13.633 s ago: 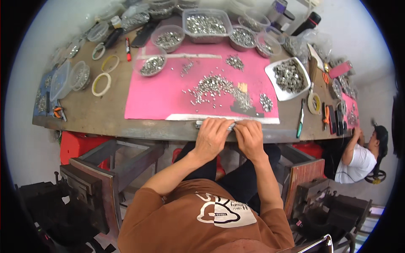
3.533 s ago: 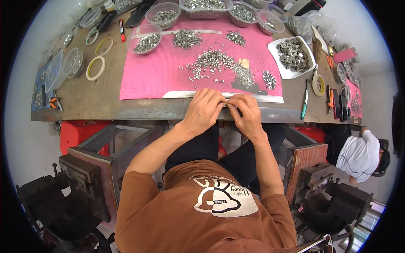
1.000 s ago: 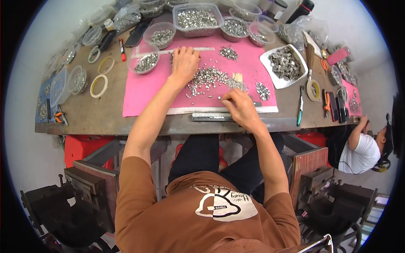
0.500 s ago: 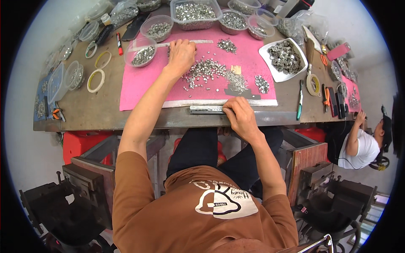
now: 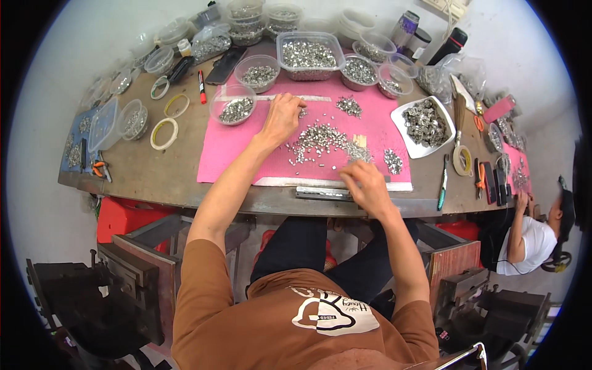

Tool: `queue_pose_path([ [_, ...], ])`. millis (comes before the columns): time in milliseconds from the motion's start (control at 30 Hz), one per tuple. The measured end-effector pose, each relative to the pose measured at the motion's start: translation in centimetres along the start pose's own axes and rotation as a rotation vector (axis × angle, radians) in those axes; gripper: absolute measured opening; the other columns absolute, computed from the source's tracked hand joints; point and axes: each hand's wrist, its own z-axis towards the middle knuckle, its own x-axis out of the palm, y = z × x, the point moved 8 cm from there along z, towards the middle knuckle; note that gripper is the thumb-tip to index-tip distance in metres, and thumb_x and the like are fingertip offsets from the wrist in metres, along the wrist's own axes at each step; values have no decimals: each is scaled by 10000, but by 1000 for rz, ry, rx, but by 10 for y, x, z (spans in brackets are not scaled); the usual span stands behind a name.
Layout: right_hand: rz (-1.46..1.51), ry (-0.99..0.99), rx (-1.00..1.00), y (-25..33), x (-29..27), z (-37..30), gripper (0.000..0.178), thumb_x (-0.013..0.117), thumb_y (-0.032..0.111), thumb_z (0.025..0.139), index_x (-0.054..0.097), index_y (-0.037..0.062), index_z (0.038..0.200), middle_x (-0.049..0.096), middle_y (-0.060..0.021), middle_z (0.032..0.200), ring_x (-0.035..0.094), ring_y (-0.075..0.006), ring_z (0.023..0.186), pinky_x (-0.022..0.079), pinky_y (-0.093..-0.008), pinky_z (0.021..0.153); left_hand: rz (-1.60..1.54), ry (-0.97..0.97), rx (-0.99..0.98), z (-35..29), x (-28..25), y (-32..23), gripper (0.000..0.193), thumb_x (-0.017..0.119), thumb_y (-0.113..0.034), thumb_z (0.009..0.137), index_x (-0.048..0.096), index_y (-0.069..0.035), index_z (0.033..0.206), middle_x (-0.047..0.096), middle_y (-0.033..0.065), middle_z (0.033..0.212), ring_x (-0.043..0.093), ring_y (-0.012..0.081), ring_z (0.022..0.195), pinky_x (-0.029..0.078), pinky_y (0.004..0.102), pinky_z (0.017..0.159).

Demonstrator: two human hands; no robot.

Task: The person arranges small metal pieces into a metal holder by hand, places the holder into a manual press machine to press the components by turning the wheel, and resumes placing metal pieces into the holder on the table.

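On the far part of the pink mat, my left hand reaches beside a bowl of metal bits. Its fingers bend down next to a few small metal pieces; what is under the fingertips is hidden. My right hand is just above the mat's near edge, thumb and fingertips drawn together beside a heap of thin pins; anything between them is too small to make out. Partly behind that hand, a narrow metal bar lies along the table edge. Loose short metal cylinders are scattered between the hands.
Small metal parts fill a square tub, round bowls and a white dish. Tape rolls, a red marker, a toothbrush and orange-handled pliers lie around the mat. Another person sits at the far right.
My right hand has lifted off the metal bar and moved up toward the pins. My left hand has shifted slightly left, beside the small pieces. The whole view has tilted toward the table's back.
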Motion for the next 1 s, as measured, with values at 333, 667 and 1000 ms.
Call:
queue_pose_path([
  [333,57,-19,112,-55,53,116,135,669,80,899,739,9,991,692,-164,920,676,-348,871,523,-420,795,-146,-94,11,-17,-36,-15,112,579,11,916,656,-13,994,592,153,941,552,344,920,454,453,846],
  [667,-136,-10,95,-71,91,139,150,734,159,839,735,37,927,655,-208,921,652,-400,899,531,-487,816,-66,88,-90,-95,-64,-26,122,626,14,866,656,-6,983,607,162,936,560,363,908,450,458,825],
  [1000,-197,-4,47,-78,101,152,120,655,107,815,699,-4,827,669,-217,854,650,-407,862,512,-501,805,198,-19,-171,-105,-73,-27,137,761,-157,853,698,-68,935,613,86,890,576,285,896,404,418,848],
])
